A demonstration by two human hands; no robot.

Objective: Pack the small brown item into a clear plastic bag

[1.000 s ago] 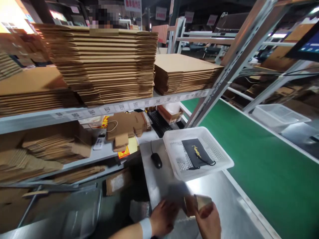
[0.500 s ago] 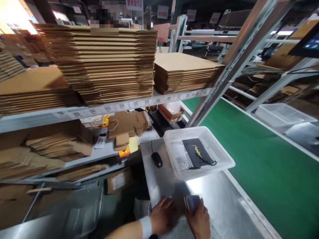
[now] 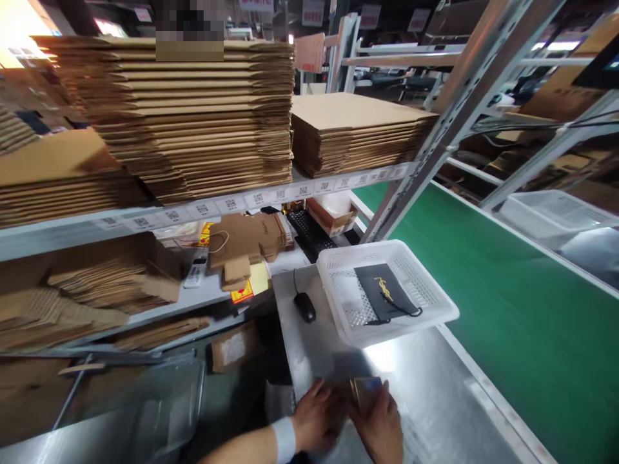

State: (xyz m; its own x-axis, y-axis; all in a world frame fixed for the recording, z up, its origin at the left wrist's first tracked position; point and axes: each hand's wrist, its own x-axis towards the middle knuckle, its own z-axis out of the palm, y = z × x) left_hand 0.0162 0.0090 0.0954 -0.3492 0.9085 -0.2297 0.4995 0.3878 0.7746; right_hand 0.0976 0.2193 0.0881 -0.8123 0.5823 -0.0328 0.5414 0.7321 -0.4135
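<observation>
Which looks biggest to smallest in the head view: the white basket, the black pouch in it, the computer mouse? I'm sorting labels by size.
1. White basket: plainly the largest.
2. Black pouch: lies flat inside the basket, covering part of its floor.
3. Computer mouse: smallest, on the metal table beside the basket, at a similar distance from the camera.

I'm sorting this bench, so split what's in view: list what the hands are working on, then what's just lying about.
In hand:
- left hand and right hand, both on the small gold-edged dark box
- bare steel worktable beneath them

Lying about:
- white perforated plastic basket holding a black pouch with gold logo
- black computer mouse
- black keyboard
- stacks of flat brown cardboard
- green conveyor belt
</observation>
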